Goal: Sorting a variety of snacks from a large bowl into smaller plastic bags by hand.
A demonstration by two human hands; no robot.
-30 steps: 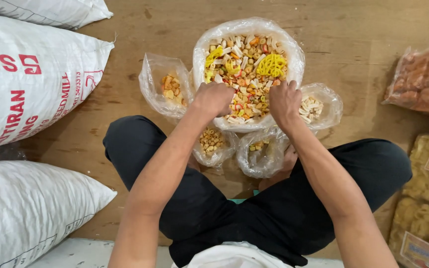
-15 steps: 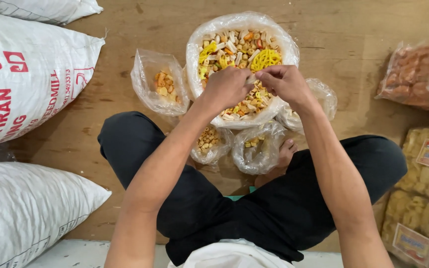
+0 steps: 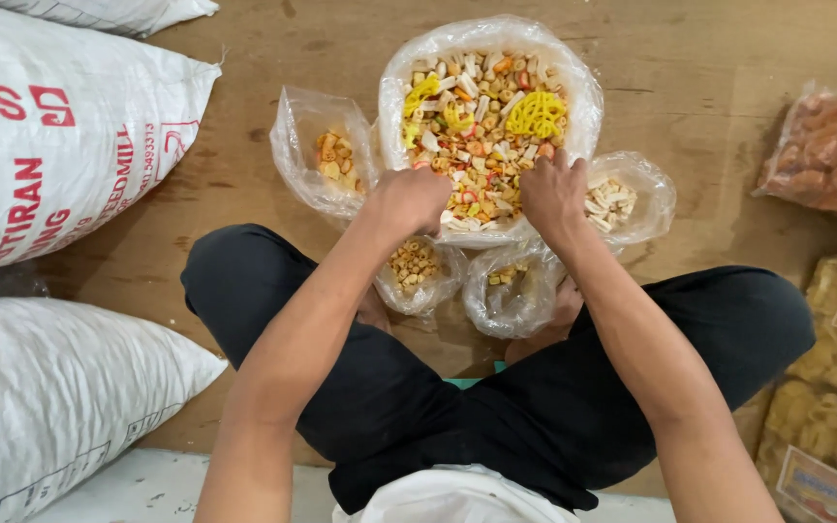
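On the wooden floor (image 3: pixel 690 58), white woven sacks (image 3: pixel 50 136) with red lettering lay at the left and packaged snacks (image 3: pixel 830 145) at the right. A round clear bag of mixed crackers (image 3: pixel 481 107) sat ahead, mouth upward, among four smaller bags (image 3: pixel 326 155). The left hand (image 3: pixel 414 199) and right hand (image 3: pixel 552 194) rested palm-down in its near edge, fingers curled among crackers; any grasp was hidden.

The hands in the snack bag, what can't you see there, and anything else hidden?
- Head view: fingertips of left hand and right hand curl down into the big bag, so whether they pinch any snacks cannot be told.
- The person's feet sit mostly behind two small bags.
- The orange snack packet and the white sack are cut off by the picture edges.
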